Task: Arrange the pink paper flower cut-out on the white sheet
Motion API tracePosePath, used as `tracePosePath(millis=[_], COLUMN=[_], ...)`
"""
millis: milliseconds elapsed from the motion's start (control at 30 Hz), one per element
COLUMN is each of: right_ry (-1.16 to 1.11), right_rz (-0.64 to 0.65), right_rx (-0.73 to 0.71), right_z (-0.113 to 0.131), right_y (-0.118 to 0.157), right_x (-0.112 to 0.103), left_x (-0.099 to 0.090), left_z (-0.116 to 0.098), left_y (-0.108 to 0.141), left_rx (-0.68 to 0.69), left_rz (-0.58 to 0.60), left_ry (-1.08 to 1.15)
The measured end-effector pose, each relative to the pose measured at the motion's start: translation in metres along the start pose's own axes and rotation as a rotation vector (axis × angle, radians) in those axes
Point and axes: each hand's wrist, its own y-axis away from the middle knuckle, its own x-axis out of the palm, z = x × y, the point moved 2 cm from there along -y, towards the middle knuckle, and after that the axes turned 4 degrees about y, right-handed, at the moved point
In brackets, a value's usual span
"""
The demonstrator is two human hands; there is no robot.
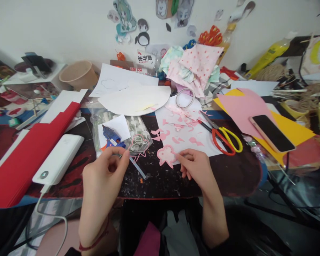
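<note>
My right hand (196, 163) pinches the edge of a small pink paper cutout (166, 156) with a paler middle and several rounded lobes. On the other side, my left hand (108, 165) is closed, thumb and forefinger together; what they hold, if anything, is too small to make out. Just beyond the left fingertips lie a blue hot glue gun (112, 137) and a coil of thin white cord (140, 143). A translucent glue stick (138, 168) slants across the dark table near that hand. Pink paper scraps (196, 141) are scattered on a white sheet (210, 147) behind the cutout.
Scissors with red and yellow handles (225, 140) lie at the right, near a phone (272, 133) on coloured paper. At left are a white power bank (59, 158) with a cable and red card (32, 153). A tape roll (185, 106) and white board (117, 101) sit farther back.
</note>
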Motion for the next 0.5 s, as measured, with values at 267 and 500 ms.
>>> tracePosePath(millis=[267, 500], right_ry=[-0.014, -0.015], right_rz=[-0.009, -0.01], right_rx=[0.0, 0.001], right_z=[0.0009, 0.0009], right_y=[0.0027, 0.0008], right_x=[0.0001, 0.0006], left_x=[0.0032, 0.0057], left_z=[-0.0036, -0.005], left_y=[-0.002, -0.0027], left_rx=[0.026, 0.025], left_rz=[0.012, 0.038], left_ry=[-0.01, -0.021])
